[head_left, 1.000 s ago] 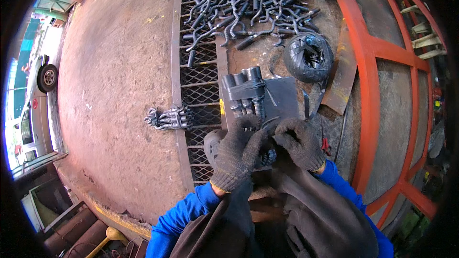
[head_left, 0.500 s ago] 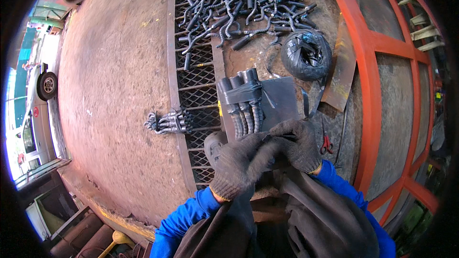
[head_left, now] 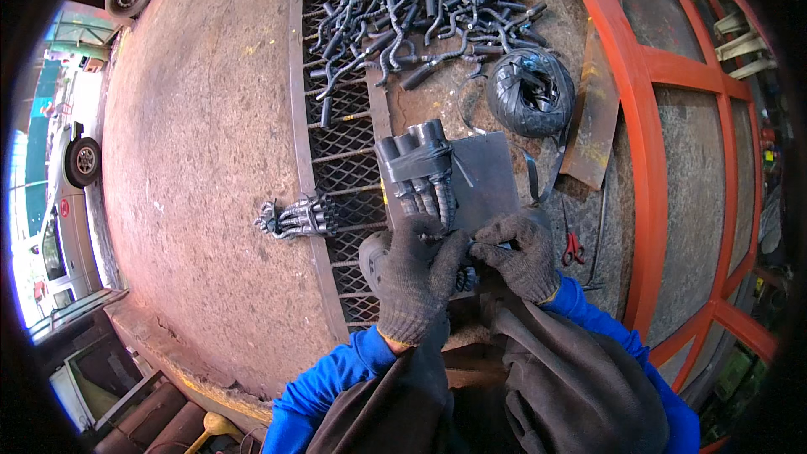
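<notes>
In front of me lies a bundle of bent ribbed metal bars (head_left: 426,196) with thick smooth dark sleeves at the far end. Black plastic strip (head_left: 420,166) wraps the sleeves, and the bundle rests on a flat grey metal plate (head_left: 489,172). My left hand (head_left: 412,277), in a dark knitted glove, is closed over the bundle's near part, thumb and fingers pinching a thin dark strip. Just right of it, my gloved right hand (head_left: 523,259) is closed in a pinch on a strip too. The gloves partly hide the bars' near ends.
Loose bent bars (head_left: 420,17) are heaped at the far side, partly over a metal grate (head_left: 345,147). A roll of black plastic strip (head_left: 531,92) and red-handled scissors (head_left: 573,249) lie right. A second tied bundle (head_left: 294,217) lies left. An orange frame (head_left: 643,160) stands right.
My hands, close together and overlapping before, have drawn slightly apart. The left hand has turned more upright over the bars; the right stays near its place.
</notes>
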Demonstrator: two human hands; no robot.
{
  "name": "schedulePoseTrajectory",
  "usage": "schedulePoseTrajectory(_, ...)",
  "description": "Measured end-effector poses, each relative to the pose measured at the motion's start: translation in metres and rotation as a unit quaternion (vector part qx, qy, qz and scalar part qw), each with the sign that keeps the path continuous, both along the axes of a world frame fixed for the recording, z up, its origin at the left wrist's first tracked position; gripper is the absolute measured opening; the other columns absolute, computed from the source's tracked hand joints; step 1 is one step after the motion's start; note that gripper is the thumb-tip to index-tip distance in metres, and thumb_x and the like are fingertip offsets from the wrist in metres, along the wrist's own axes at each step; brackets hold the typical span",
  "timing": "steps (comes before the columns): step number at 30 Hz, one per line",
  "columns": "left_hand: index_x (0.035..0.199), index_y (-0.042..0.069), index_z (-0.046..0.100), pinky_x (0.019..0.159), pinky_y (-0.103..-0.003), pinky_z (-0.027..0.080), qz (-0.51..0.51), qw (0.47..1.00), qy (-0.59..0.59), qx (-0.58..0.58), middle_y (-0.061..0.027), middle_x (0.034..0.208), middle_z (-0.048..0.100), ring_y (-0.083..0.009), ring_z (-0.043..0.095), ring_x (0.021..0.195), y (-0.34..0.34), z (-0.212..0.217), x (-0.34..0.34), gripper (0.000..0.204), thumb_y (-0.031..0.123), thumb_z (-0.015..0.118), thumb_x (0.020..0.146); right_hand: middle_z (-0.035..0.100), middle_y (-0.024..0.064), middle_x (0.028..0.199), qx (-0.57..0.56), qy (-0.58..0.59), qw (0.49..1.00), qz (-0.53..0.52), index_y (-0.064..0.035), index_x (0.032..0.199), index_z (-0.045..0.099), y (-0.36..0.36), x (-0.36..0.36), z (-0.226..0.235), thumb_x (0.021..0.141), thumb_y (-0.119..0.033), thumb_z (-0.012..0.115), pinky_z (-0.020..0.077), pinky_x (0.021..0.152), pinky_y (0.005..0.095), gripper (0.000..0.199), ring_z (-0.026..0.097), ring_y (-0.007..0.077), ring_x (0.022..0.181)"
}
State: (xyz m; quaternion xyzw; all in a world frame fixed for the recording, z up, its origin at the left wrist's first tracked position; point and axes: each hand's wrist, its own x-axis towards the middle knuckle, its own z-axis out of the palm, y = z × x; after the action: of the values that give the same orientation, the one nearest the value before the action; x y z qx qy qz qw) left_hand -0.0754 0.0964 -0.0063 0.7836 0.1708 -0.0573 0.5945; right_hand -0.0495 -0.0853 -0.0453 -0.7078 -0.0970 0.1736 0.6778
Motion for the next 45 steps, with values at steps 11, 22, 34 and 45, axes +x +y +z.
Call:
schedulePoseTrajectory(11, 0.110, 0.003, 0.067, 0.065, -0.030, 0.050, -0.114, 0.987, -0.026, 0.107, -0.0115, 0.081, 0.066, -0.0190, 0.063, 0.074, 0.009, 0.009, 0.005, 0.027, 0.014, 0.072, 0.085, 0.066, 0.0072, 0.104, 0.054, 0.079, 0.995, -0.009, -0.0050, 0.095, 0.064, 0.002, -0.002, -0.001, 0.085, -0.002, 0.073, 0.0526, 0.090, 0.0322, 0.014, 0.064, 0.0158, 0.098)
schedulePoseTrajectory(22, 0.108, 0.007, 0.072, 0.079, -0.043, 0.047, -0.164, 0.965, -0.046, 0.197, -0.0171, 0.100, 0.059, -0.0330, 0.060, 0.091, 0.009, 0.018, -0.001, 0.030, 0.013, 0.070, 0.079, 0.068, 0.0095, 0.094, 0.029, 0.048, 0.998, -0.017, -0.0024, 0.091, 0.068, 0.005, 0.005, 0.010, 0.082, -0.003, 0.075, 0.0540, 0.079, 0.0313, 0.013, 0.066, 0.0172, 0.088)
schedulePoseTrajectory(34, 0.098, 0.003, 0.070, 0.086, -0.047, 0.039, -0.243, 0.961, 0.001, 0.134, -0.0194, 0.105, 0.059, -0.0363, 0.058, 0.093, 0.021, 0.023, 0.009, 0.032, 0.022, 0.073, 0.073, 0.069, 0.0095, 0.098, -0.098, -0.022, 0.994, 0.031, -0.0060, 0.099, 0.068, 0.005, 0.011, 0.022, 0.090, -0.011, 0.067, 0.0540, 0.079, 0.0327, 0.010, 0.068, 0.0217, 0.089)
schedulePoseTrajectory(45, 0.108, 0.005, 0.065, 0.088, -0.048, 0.044, -0.268, 0.942, 0.003, 0.199, -0.0175, 0.111, 0.055, -0.0370, 0.057, 0.101, 0.015, 0.027, 0.009, 0.045, 0.023, 0.079, 0.068, 0.070, 0.0082, 0.094, 0.022, 0.104, 0.994, -0.004, -0.0035, 0.093, 0.061, 0.010, 0.017, 0.013, 0.092, -0.013, 0.067, 0.0548, 0.080, 0.0302, 0.011, 0.067, 0.0140, 0.091)
